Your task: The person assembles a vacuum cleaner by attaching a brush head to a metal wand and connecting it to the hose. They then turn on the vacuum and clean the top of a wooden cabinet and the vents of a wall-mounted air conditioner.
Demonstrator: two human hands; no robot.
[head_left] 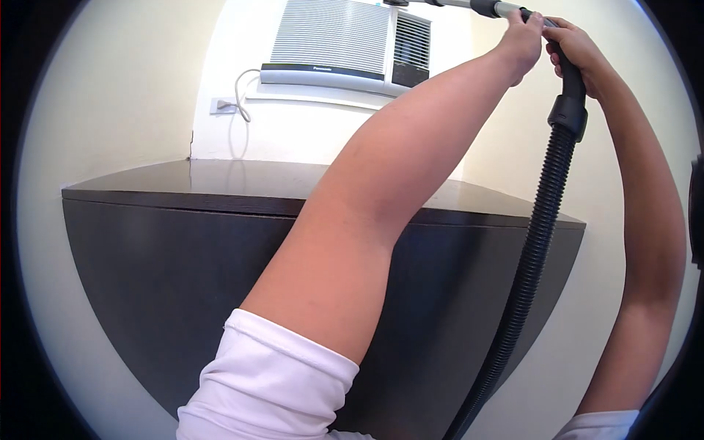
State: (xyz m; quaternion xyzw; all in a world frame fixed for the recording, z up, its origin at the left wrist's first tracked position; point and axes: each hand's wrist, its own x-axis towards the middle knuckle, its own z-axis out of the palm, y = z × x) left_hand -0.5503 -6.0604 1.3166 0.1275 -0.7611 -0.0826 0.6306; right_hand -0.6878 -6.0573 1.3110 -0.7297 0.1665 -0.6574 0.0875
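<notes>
High at the upper right, my left hand (pixel 523 44) is closed around the vacuum cleaner wand (pixel 506 9), close to where it joins the handle. My right hand (pixel 576 53) grips the black curved vacuum cleaner handle (pixel 573 82) just beside it. From the handle a ribbed black hose (pixel 543 227) hangs down past the bottom edge. The wand runs left along the top edge, where a dark end piece (pixel 396 3) is partly cut off above the air conditioner (pixel 330 37). My raised left forearm hides part of the air conditioner's lower right.
A dark cabinet (pixel 183 257) with a glossy top stands against the wall below the air conditioner. Left of the unit, a white cord (pixel 237 92) loops to a plug in a wall outlet (pixel 221 106). Pale walls (pixel 125 95) close in on both sides.
</notes>
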